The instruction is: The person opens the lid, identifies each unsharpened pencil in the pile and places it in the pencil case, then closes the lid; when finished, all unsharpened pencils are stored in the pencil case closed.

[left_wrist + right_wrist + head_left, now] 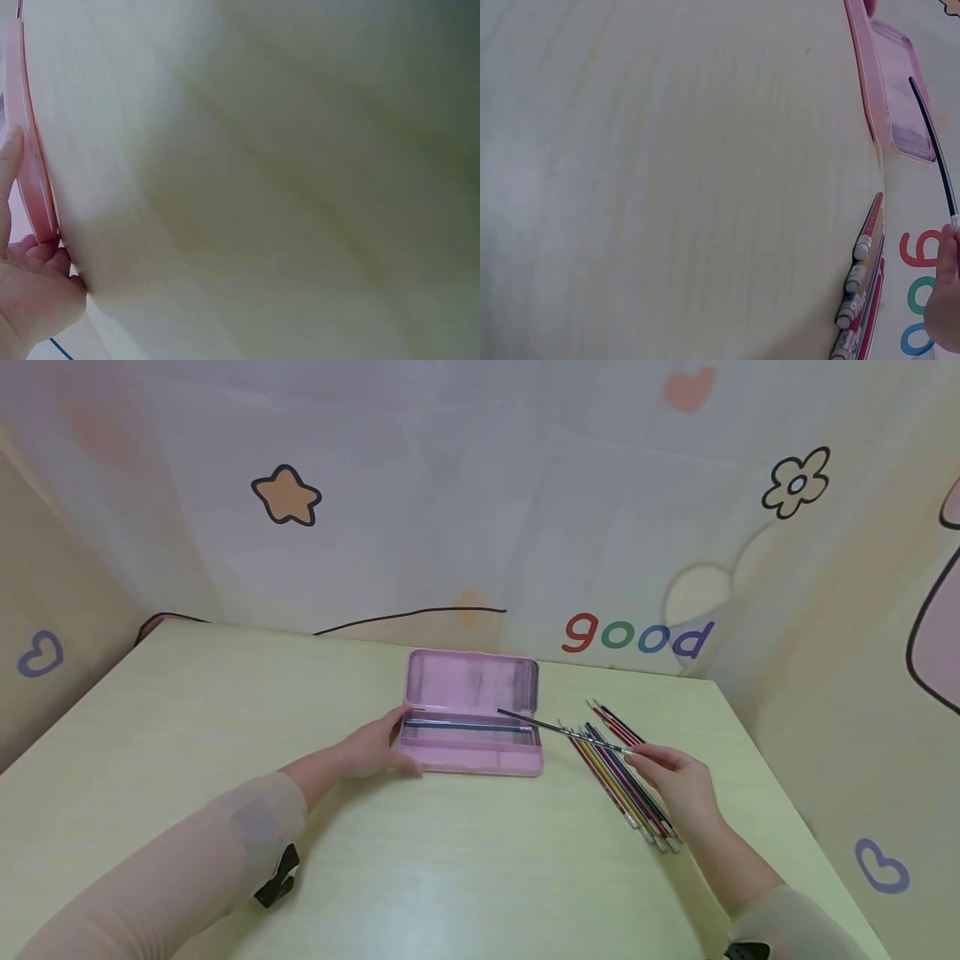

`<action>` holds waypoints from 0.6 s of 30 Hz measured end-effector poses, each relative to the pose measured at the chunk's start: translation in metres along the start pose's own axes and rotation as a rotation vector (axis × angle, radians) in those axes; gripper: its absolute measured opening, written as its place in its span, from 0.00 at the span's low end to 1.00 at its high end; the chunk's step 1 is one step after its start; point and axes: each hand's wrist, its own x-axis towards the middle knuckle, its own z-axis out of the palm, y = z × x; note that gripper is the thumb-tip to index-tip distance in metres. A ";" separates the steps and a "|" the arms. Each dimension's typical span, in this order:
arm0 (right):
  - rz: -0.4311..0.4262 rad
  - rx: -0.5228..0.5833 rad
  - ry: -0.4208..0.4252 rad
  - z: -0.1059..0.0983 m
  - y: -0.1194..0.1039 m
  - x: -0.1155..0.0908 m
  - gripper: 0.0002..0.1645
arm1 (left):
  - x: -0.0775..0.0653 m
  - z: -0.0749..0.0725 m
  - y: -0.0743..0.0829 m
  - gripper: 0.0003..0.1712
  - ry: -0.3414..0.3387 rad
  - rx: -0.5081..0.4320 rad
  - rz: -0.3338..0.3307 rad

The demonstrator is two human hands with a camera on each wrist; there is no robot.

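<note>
An opened pink pencil case (457, 760) lies on the table with its lid tilted back. One dark blue pencil (457, 725) is inside, along the hinge side. My left hand (369, 748) grips the case's left end, thumb at the near corner; the left wrist view shows the fingers at the case's edge. Between thumb and fingertips, my right hand (681, 787) pinches a dark pencil (551, 727) near its silvery end. Its other tip reaches left over the case, overlapping the lid's lower edge in the head view.
Beside the case, under my right hand, several coloured pencils (618, 781) lie in a loose bundle, silvery ends toward me. The pale table (450, 877) meets a printed curtain (420, 527) behind, with more printed cloth at both sides.
</note>
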 end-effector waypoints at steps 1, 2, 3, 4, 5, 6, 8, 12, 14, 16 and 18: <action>0.000 -0.018 0.000 0.002 0.000 0.001 0.28 | 0.000 0.000 -0.001 0.64 0.000 0.000 0.001; -0.001 -0.035 0.001 0.004 -0.001 0.002 0.28 | 0.000 0.000 -0.001 0.64 0.002 -0.001 0.000; 0.002 -0.054 0.002 0.006 -0.001 0.003 0.28 | 0.000 0.000 0.000 0.63 0.003 0.001 -0.001; 0.004 -0.067 0.001 0.008 -0.002 0.005 0.28 | 0.000 0.000 0.000 0.63 0.006 0.002 -0.003; 0.004 -0.081 0.000 0.010 -0.002 0.006 0.29 | 0.000 0.000 0.000 0.63 0.009 0.001 -0.002; 0.003 -0.095 0.000 0.012 -0.003 0.007 0.29 | -0.001 0.000 0.000 0.63 0.012 0.003 -0.002; 0.006 -0.125 0.004 0.015 -0.004 0.010 0.30 | -0.001 0.000 0.000 0.63 0.016 0.005 0.000; 0.030 -0.171 -0.005 0.022 -0.008 0.014 0.33 | -0.001 0.000 0.000 0.62 0.016 0.005 -0.002; 0.046 -0.175 -0.021 0.025 -0.011 0.015 0.32 | 0.000 0.000 0.000 0.62 0.014 0.007 -0.003; 0.058 -0.189 -0.037 0.028 -0.013 0.017 0.32 | 0.000 0.000 0.001 0.62 0.009 0.009 -0.011; 0.055 -0.194 -0.041 0.031 -0.015 0.018 0.30 | 0.000 0.000 0.001 0.63 0.007 0.011 -0.012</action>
